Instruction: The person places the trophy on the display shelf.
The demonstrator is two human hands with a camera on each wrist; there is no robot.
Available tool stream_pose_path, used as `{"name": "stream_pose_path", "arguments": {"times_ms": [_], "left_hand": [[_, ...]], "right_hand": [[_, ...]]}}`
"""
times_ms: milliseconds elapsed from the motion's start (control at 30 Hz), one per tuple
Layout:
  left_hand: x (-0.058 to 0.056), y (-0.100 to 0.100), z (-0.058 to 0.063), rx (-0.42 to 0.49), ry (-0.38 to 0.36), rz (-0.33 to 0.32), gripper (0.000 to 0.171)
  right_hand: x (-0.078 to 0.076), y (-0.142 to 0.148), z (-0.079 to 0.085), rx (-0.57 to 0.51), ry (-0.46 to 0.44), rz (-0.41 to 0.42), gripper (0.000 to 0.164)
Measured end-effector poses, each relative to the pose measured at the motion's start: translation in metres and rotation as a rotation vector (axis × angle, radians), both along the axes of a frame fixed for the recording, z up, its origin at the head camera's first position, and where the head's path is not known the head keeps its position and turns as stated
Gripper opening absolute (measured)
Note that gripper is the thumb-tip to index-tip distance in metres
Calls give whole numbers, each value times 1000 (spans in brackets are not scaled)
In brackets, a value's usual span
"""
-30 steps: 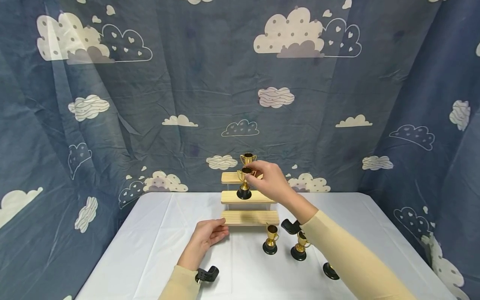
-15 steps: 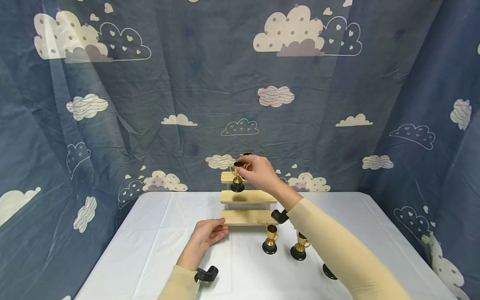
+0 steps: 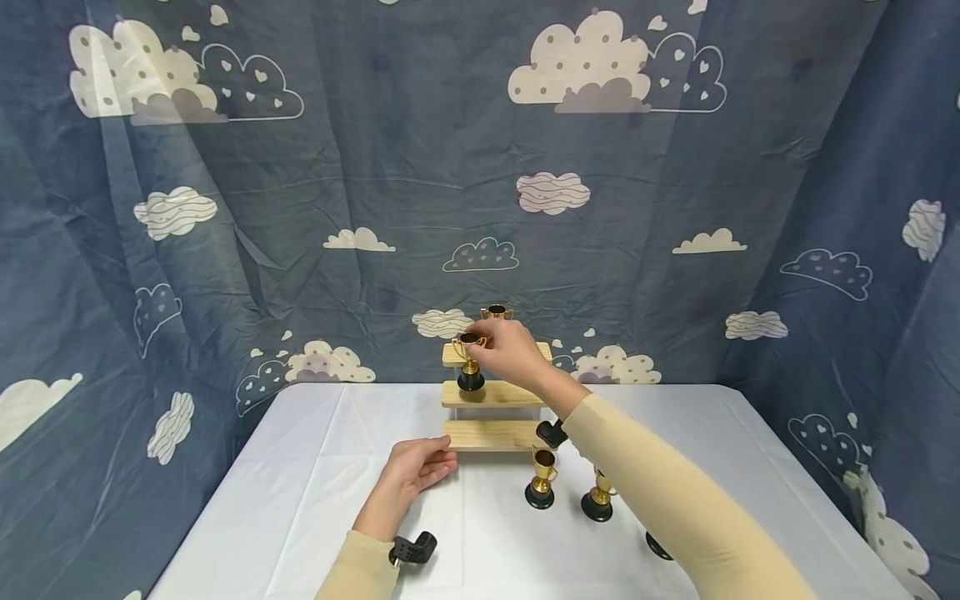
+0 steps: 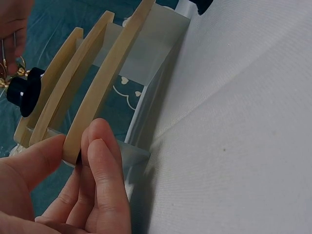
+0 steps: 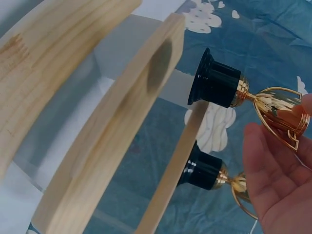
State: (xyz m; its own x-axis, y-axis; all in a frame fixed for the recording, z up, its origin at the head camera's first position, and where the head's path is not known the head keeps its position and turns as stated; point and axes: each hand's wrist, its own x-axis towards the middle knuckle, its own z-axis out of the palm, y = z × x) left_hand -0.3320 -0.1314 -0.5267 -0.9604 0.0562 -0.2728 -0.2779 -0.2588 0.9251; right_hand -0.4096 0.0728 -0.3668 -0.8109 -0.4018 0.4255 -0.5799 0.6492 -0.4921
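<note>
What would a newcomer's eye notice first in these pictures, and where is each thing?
Probably the gold trophy, held by the right hand above the left end of the rack's middle step. Behind it another trophy stands on the top step, while the left hand pinches the bottom step at its left end. The cloud-patterned curtain fills the background.
</note>
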Motion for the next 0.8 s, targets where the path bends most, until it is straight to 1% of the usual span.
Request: {"name": "stream_pose_path", "arguments": {"times_ms": [233, 433, 533, 700, 800], "left_hand": [[0, 0, 1, -6, 4, -4, 31], [-1, 0, 0, -5, 4, -9, 31], [-2, 0, 0, -9, -4, -7, 31], [-3, 2, -1, -17, -23, 15, 29], [-3, 2, -2, -19, -18, 18, 29]], "right_hand": [[-2, -1, -6, 2, -49, -2, 36], [-4, 0, -11, -11, -76, -7, 32], [-4, 0, -14, -13, -84, -2, 30], [-4, -1, -19, -1, -75, -1, 28], [-5, -1, -21, -3, -69, -2, 29]]}}
